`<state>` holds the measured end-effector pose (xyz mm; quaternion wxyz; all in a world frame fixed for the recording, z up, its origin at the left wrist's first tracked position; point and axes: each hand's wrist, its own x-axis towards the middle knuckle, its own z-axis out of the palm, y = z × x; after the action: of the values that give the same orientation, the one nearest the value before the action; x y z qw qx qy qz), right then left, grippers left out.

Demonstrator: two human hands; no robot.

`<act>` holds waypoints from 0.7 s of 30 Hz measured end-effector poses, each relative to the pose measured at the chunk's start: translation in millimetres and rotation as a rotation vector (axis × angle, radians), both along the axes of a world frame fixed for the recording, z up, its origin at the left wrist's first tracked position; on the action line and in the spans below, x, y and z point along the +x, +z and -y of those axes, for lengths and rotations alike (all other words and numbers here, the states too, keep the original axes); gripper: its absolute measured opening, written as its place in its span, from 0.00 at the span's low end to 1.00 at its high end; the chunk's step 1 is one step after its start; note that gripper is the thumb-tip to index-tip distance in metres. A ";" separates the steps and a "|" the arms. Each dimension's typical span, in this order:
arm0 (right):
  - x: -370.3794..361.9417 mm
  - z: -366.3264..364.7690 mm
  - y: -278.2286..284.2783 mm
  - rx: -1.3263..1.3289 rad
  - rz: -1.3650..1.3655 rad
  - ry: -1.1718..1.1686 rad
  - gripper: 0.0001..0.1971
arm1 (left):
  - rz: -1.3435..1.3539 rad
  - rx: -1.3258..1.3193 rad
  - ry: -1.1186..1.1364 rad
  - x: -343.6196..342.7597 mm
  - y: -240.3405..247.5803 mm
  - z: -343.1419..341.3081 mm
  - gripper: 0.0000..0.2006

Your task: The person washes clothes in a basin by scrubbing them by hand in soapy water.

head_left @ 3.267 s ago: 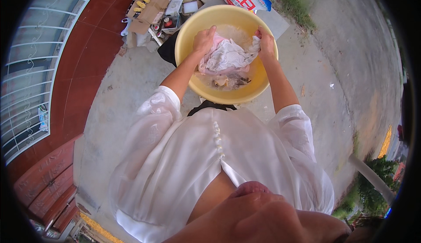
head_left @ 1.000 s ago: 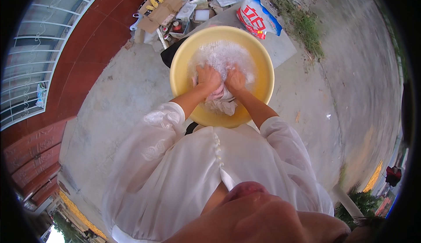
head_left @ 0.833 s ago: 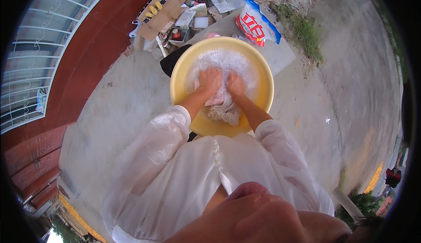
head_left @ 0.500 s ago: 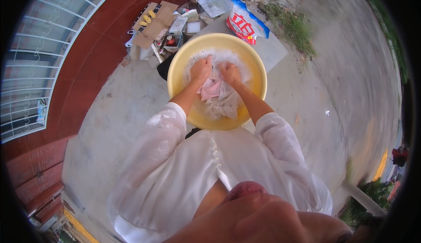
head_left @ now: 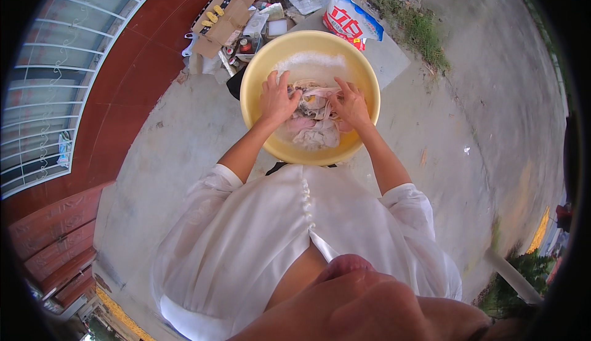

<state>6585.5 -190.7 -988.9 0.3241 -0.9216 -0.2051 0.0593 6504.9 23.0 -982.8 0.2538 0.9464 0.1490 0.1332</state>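
Both my hands are inside a round yellow basin (head_left: pixel 248 88) that holds soapy water and wet laundry (head_left: pixel 316 134). The cloth lies bunched in the middle, pale pink and off-white, with a darker patterned piece toward the far side. My left hand (head_left: pixel 279 99) is at the left edge of the pile, fingers spread and thumb against the fabric. Over the pile's right side, my right hand (head_left: pixel 351 102) has its fingers apart, touching a pale fold of cloth. White foam (head_left: pixel 311 59) floats along the far side of the water.
A white, blue and red plastic packet (head_left: pixel 349 20) stands beyond the basin on a grey slab (head_left: pixel 388 64). Far left of it are an open cardboard box (head_left: pixel 225 24) with yellow items on it, a red-capped bottle (head_left: pixel 245 46) and rubble. A white-barred window (head_left: pixel 58 85) is at left.
My hands have moved apart and come up from the foamy water. The laundry is now more spread out, with the patterned piece showing, and the foam sits farther back.
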 end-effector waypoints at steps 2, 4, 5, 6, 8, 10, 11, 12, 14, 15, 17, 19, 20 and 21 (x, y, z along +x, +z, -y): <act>-6.3 -22.1 -14.4 -0.084 0.206 0.029 0.23 | -0.246 0.176 -0.046 6.2 -17.5 11.5 0.27; -12.7 -42.3 -21.0 -0.356 0.080 0.099 0.22 | -0.405 0.129 -0.007 21.1 -15.1 25.0 0.27; -10.8 -47.4 -22.6 -0.357 0.073 0.102 0.22 | -0.555 0.084 0.033 27.5 -7.1 27.1 0.27; -7.7 -52.9 -24.7 -0.462 0.112 0.147 0.22 | -0.662 0.104 -0.012 33.6 0.5 24.9 0.29; 1.0 -68.2 -29.1 -0.563 0.171 0.209 0.21 | -0.502 0.118 0.028 29.9 -64.0 6.6 0.29; 14.3 -64.3 -60.8 -0.598 0.321 0.159 0.20 | -0.567 -0.033 -0.064 47.8 -48.8 1.4 0.30; 17.9 -68.1 -57.7 -0.600 0.321 0.154 0.20 | -0.565 -0.033 -0.068 47.9 -45.9 -3.2 0.30; 18.1 -69.8 -55.4 -0.431 0.176 0.124 0.17 | -0.543 -0.269 0.028 48.8 -43.7 -6.2 0.29; 20.0 -76.3 -47.1 -0.261 0.040 0.091 0.15 | -0.508 -0.699 0.278 57.3 -62.9 -10.6 0.24; 21.9 -80.6 -47.3 -0.349 -0.116 0.085 0.14 | -0.503 -0.700 0.275 61.9 -81.9 -11.7 0.24; 26.1 -74.6 -60.3 -0.439 -0.266 0.076 0.13 | -0.380 -0.498 0.218 71.0 -122.8 -8.8 0.24; 35.8 -60.9 -82.1 -0.385 0.267 0.141 0.14 | -0.225 -0.291 0.170 87.6 -153.8 -2.8 0.24; 41.3 -55.0 -86.5 -0.388 0.264 0.141 0.14 | -0.199 -0.242 0.156 88.6 -164.4 2.1 0.24; 47.5 -59.7 -75.3 -0.385 0.182 0.135 0.15 | -0.172 -0.186 0.164 85.3 -174.6 1.6 0.25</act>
<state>6633.0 -131.0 -1064.2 0.1173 -0.9522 -0.2798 0.0354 6590.2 21.5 -1157.4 0.3151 0.9113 0.2587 0.0576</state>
